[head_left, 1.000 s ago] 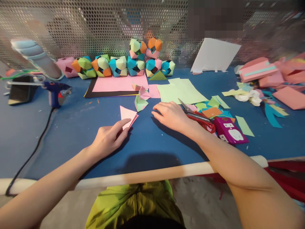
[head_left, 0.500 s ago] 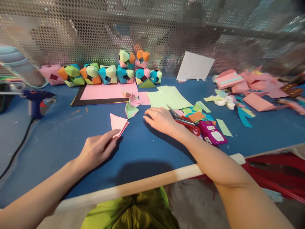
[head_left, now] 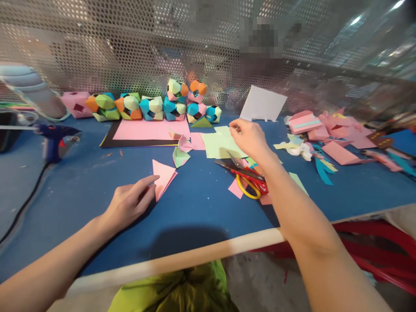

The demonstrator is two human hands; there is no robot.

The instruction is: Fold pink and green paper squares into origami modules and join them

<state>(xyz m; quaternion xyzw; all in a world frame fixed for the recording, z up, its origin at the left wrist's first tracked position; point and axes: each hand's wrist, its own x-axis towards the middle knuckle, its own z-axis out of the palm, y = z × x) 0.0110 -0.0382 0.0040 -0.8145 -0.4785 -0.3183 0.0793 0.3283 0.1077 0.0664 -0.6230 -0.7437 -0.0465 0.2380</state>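
Observation:
My left hand [head_left: 131, 197] lies on the blue tabletop, fingers loosely apart. Its index fingertip touches the left edge of a folded pink paper piece [head_left: 163, 177]. My right hand [head_left: 251, 136] is over the right part of the pale green paper sheets [head_left: 217, 145], fingers curled together; what is in them, if anything, is hidden. Below that hand lie scissors with red and yellow handles [head_left: 248, 190], on top of paper scraps. A small pink and green folded piece [head_left: 181, 157] sits between the hands, beyond the pink one.
A row of folded paper balls [head_left: 151, 108] lines the mesh screen. Pink paper [head_left: 146, 129] lies on a black sheet. At left are a glue gun [head_left: 53, 141] and a bottle [head_left: 39, 93]. Pink folded pieces [head_left: 344, 125] pile at right, near a standing white card [head_left: 264, 104].
My right hand has risen and moved right and away from me, from beside the scissors to the green sheets. The forearm now hides the purple box. The left hand has shifted slightly on the pink piece.

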